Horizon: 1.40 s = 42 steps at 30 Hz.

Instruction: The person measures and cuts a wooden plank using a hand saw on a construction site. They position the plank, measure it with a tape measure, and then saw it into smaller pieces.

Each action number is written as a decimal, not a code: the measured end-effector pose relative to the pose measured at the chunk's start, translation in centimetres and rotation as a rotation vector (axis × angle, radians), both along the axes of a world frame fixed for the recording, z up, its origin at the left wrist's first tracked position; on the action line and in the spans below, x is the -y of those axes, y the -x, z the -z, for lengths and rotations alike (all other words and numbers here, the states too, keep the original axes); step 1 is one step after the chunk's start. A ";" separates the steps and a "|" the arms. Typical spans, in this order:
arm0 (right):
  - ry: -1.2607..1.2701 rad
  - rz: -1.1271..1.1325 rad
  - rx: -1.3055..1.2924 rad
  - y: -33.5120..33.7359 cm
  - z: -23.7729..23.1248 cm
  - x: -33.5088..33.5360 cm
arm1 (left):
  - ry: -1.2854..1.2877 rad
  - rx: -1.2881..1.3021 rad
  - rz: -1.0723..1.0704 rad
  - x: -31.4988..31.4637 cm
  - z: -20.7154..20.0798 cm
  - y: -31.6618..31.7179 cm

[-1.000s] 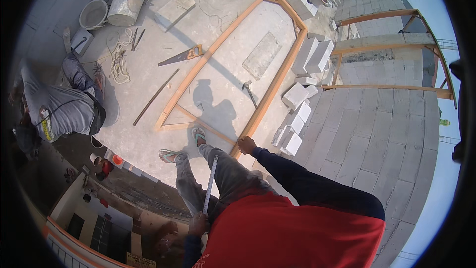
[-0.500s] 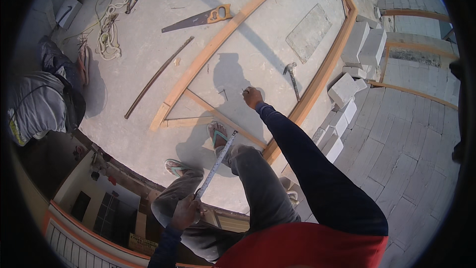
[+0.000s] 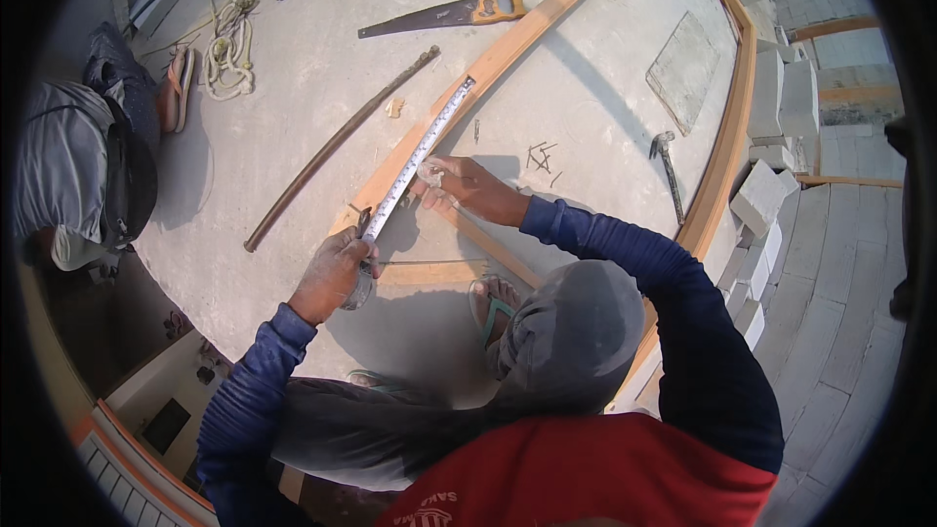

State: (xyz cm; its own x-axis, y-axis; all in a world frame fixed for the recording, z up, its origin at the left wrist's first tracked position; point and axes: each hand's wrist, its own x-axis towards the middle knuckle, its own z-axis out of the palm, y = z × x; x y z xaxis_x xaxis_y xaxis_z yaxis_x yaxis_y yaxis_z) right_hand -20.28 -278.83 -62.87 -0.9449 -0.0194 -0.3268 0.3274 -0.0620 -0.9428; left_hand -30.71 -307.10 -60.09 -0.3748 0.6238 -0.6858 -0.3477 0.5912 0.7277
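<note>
My left hand point(image 3: 330, 278) is closed around the case of a tape measure point(image 3: 404, 175). Its white blade lies along the left wooden beam point(image 3: 532, 31) of a long timber frame, the hooked tip partway up the beam. Beside the blade, my right hand point(image 3: 478, 191) is pinched at the beam's inner edge; a pale bit shows at its fingertips, too small to name. Near that hand a thin diagonal brace point(image 3: 493, 249) crosses the frame's corner, with a short wooden piece point(image 3: 429, 273) below it. Several nails point(image 3: 540, 158) lie on the floor to the right.
A handsaw point(image 3: 444, 16) and a long dark rod point(image 3: 342, 148) lie left of the frame. Inside it are a hammer point(image 3: 669, 176) and a flat slab point(image 3: 685, 73). White blocks point(image 3: 764, 200) line the right edge. Rope point(image 3: 231, 49), sandals point(image 3: 176, 88) and a bag point(image 3: 73, 161) sit left.
I have bent lower over the frame. My left hand has brought the tape measure forward onto the left beam, and my right hand has come left beside the blade.
</note>
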 end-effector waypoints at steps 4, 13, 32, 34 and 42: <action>0.204 0.307 0.050 2.6 1.6 4.3 | -0.002 0.091 -0.052 -0.9 0.2 0.4; -0.035 1.093 0.054 7.2 -4.8 -25.4 | -0.010 0.084 0.193 10.1 -1.9 4.1; 0.052 0.913 -0.070 4.4 -2.9 -9.6 | -0.031 -0.096 0.135 7.3 -5.3 -0.1; 0.122 0.971 -0.116 3.9 -4.9 -14.7 | -0.098 -0.142 0.140 9.2 -5.4 1.1; -0.104 1.330 -0.059 -1.0 -10.5 -26.6 | -0.084 -0.049 0.079 28.5 0.2 3.6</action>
State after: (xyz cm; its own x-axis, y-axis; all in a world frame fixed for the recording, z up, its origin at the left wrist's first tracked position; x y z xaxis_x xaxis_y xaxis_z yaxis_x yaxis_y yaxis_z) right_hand -19.25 -252.28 -52.40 -0.2384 0.9438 -0.2289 0.0336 -0.2275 -0.9732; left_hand -34.32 -335.62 -60.29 -0.3540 0.7073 -0.6119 -0.2651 0.5515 0.7909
